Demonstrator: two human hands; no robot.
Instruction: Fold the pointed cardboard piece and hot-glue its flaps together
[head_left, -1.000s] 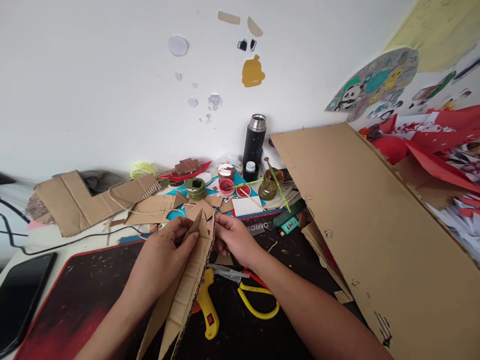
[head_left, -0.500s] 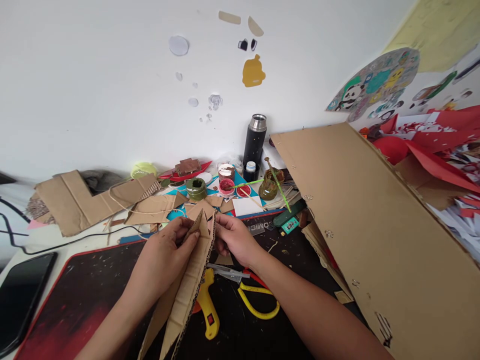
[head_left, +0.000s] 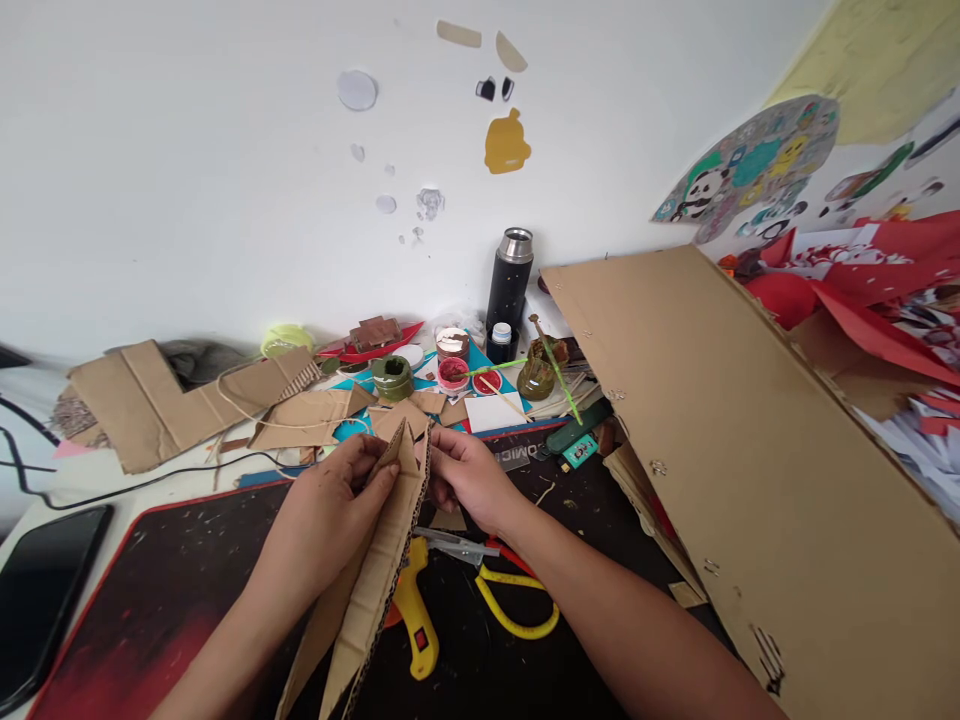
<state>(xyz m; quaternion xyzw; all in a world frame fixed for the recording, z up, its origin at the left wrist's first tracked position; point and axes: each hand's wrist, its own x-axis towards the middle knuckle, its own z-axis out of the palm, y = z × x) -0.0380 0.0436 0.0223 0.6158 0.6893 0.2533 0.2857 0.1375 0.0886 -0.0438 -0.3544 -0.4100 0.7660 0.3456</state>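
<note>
Between my hands stands a folded strip of corrugated cardboard [head_left: 373, 590], its pointed end up and its long sides running down toward me. My left hand [head_left: 334, 505] pinches the near fold close to the tip, thumb on the inner face. On the other side, my right hand [head_left: 469, 475] is closed on the cardboard's right edge; its fingertips are partly hidden behind it. Below lie a yellow glue gun [head_left: 416, 610], partly covered by the cardboard, and scissors with yellow and red handles [head_left: 517, 630], partly under my right forearm.
A big cardboard panel [head_left: 720, 430] leans along the right. Paint pots [head_left: 392, 378], a black thermos [head_left: 511, 285] and cardboard scraps [head_left: 150, 410] line the wall. A phone [head_left: 52, 590] lies at left beside the dark mat [head_left: 187, 560]. A green lighter-sized box [head_left: 579, 452] sits ahead.
</note>
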